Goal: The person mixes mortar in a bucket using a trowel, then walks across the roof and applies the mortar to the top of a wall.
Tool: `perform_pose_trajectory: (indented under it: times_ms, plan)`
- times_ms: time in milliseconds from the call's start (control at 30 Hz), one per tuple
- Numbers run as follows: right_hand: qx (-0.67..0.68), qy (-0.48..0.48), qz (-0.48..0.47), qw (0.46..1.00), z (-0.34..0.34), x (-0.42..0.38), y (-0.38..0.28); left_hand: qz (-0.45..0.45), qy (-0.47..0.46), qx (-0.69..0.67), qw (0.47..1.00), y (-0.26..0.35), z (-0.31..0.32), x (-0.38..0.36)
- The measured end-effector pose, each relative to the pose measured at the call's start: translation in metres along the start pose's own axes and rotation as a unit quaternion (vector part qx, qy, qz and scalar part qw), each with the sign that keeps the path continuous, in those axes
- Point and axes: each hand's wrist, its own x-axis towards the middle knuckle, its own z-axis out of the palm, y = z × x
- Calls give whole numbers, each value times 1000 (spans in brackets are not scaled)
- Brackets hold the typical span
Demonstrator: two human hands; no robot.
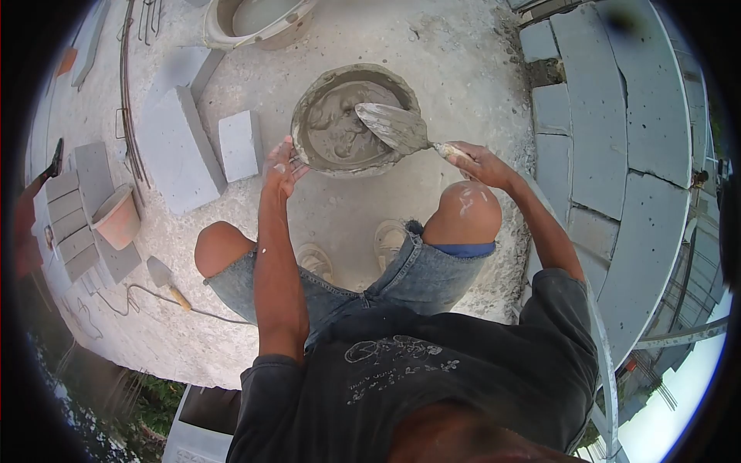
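Observation:
A round basin (309, 157) of wet grey mortar (337, 123) stands on the dusty floor in front of my feet. My right hand (477, 163) is wrapped round the handle of a trowel (394, 127), whose mortar-coated blade lies over the right side of the basin. At the basin's lower left edge is my left hand (284, 167), fingers spread and touching the rim or very near it; it grips nothing.
Pale blocks (240, 145) lie left of the basin. A larger tub (270, 35) stands beyond it. At the left are a bucket (117, 217), a second trowel (164, 276) and a cable. A block wall (590, 108) runs along the right. Part of another person (29, 220) shows at far left.

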Motion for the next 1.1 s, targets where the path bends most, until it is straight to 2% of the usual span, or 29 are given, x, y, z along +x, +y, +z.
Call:
perform_pose_trajectory:
  times_ms: [33, 100, 167, 267, 367, 433, 500, 567, 633, 700, 800, 900, 933, 1033, 1100]
  plan:
    - [-6, 18, -37, 999, 0, -11, 30, -2, -2, -3, 1000, 1, -1, 1]
    - [-16, 35, 9, 999, -13, -50, 48, -5, -4, -6, 1000, 0, 2, 3]
    - [-17, 27, 174, 984, -23, -99, 37, -8, 2, -6, 1000, 0, 1, 1]
    - [-168, 117, 49, 978, -42, -133, 31, -11, -21, -23, 999, -2, -4, 5]
    - [-333, 161, -17, 929, -66, -131, -41, -17, -47, -37, 998, -7, -10, 13]
    - [-541, 180, -89, 817, -67, -104, -112, -21, -51, -41, 998, -11, -13, 15]
    - [-685, 125, -90, 712, -54, -62, -175, -20, -49, -45, 998, -8, -12, 15]
    - [-755, 124, -183, 618, -38, -12, -202, -23, -38, -52, 998, -7, -10, 12]
    - [-789, 102, -207, 570, -12, 31, -237, -18, -31, -68, 997, -8, -8, 13]
    - [-773, 110, -265, 566, 11, 68, -251, -16, -23, -81, 996, -12, -6, 13]
    - [-822, 31, -134, 553, 43, 90, -259, -6, -14, -92, 996, -15, -3, 10]
    - [-823, 22, -37, 566, 64, 81, -241, 8, -12, -97, 995, -14, -2, 11]
    - [-837, 18, -15, 547, 69, 80, -236, 9, -9, -99, 995, -13, -2, 11]
    - [-808, -78, 37, 583, 70, 76, -230, 13, -11, -105, 994, -9, 0, 2]
    - [-783, -102, 28, 613, 61, 82, -227, 21, -23, -113, 993, -8, -2, 0]
